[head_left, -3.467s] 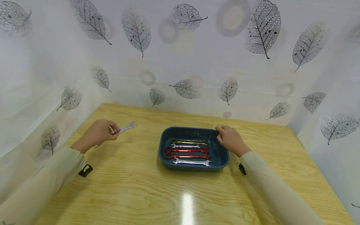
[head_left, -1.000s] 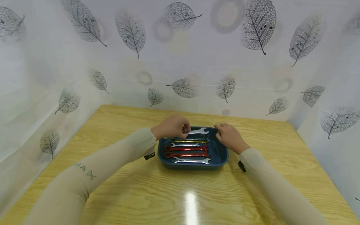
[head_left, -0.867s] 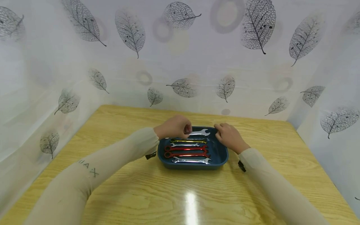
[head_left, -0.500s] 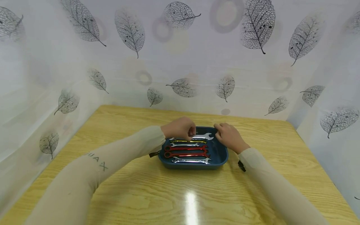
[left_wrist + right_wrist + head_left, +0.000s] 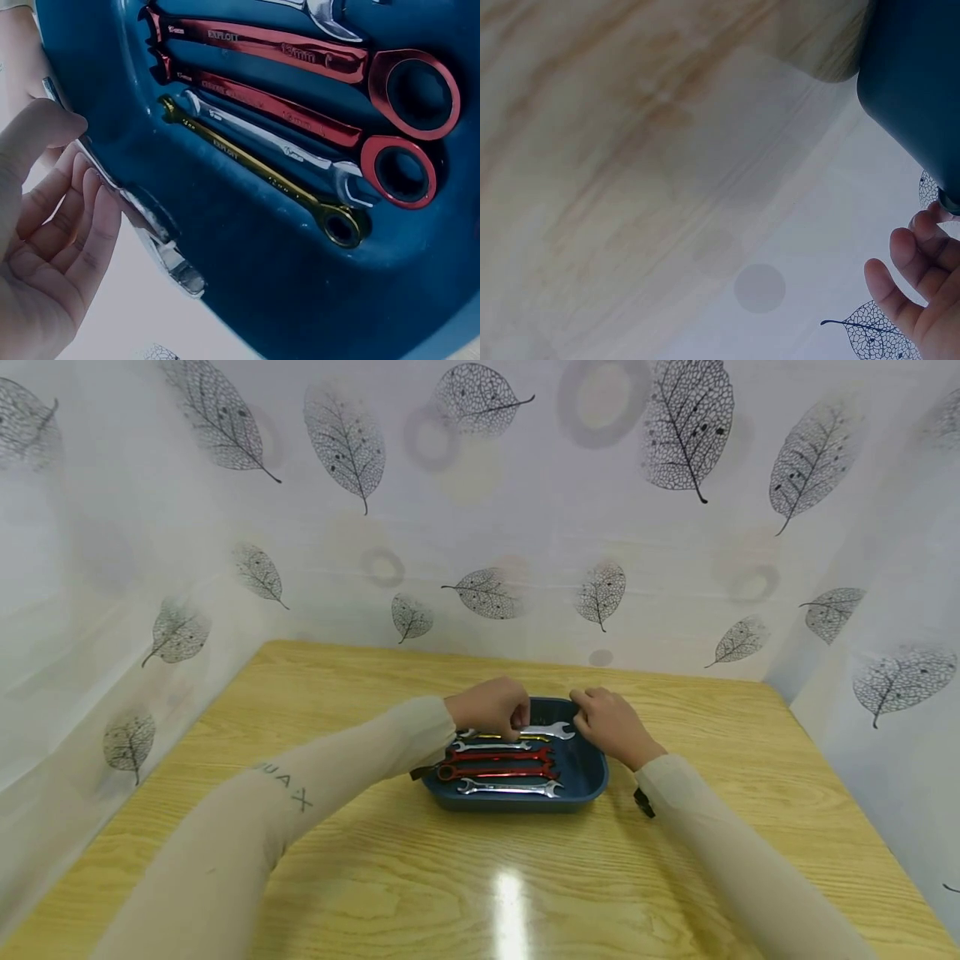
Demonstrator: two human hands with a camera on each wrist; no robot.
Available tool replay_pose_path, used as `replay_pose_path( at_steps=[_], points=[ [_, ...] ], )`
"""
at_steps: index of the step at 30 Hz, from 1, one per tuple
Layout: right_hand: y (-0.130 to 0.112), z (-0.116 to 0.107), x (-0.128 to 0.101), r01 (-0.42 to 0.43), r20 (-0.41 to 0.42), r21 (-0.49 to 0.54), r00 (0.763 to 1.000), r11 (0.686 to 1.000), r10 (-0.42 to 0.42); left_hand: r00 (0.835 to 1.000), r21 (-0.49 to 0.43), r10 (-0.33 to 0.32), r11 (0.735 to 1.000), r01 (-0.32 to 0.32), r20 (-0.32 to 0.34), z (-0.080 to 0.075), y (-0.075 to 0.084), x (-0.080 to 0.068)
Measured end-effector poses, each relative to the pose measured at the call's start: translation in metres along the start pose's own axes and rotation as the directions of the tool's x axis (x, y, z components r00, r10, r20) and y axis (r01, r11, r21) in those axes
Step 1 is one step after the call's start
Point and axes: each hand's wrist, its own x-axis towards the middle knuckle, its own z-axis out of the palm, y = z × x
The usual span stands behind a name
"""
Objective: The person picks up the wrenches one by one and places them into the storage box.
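My left hand (image 5: pixel 491 706) pinches a silver wrench (image 5: pixel 551 730) between thumb and fingers, over the back part of a dark blue tray (image 5: pixel 585 772). In the left wrist view, the held wrench's open jaw end (image 5: pixel 180 274) is seen near the tray rim. Below it lie a gold wrench (image 5: pixel 247 161), a small silver wrench (image 5: pixel 277 142), two red ratchet wrenches (image 5: pixel 300 58) and another silver wrench (image 5: pixel 510 788), in rough parallel rows. My right hand (image 5: pixel 615 727) holds the tray's far right corner, with some fingers outside the rim.
The tray stands on a wood-grain table (image 5: pixel 420 877). A white curtain with leaf prints (image 5: pixel 495 527) rises behind the table and along both sides.
My left hand has brought the silver wrench from over the left of the table to the tray. Lately it shifts right and lower, towards the gold wrench. The right hand stays at the corner.
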Motion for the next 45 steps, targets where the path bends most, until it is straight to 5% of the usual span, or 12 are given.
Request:
replay_pose_path(
  at_steps=[28,45],
  points=[
    [-0.001,-0.001,0.0,0.012,-0.005,0.007,1.0,1.0,-0.012,0.997,0.0,0.004,1.0,-0.004,0.076,0.02,0.004,0.019],
    [0.001,0.002,0.001,0.014,-0.015,-0.007,1.0,1.0,-0.014,0.981,0.021,-0.061,0.998,0.058,0.183,0.024,0.01,0.021]
  ],
)
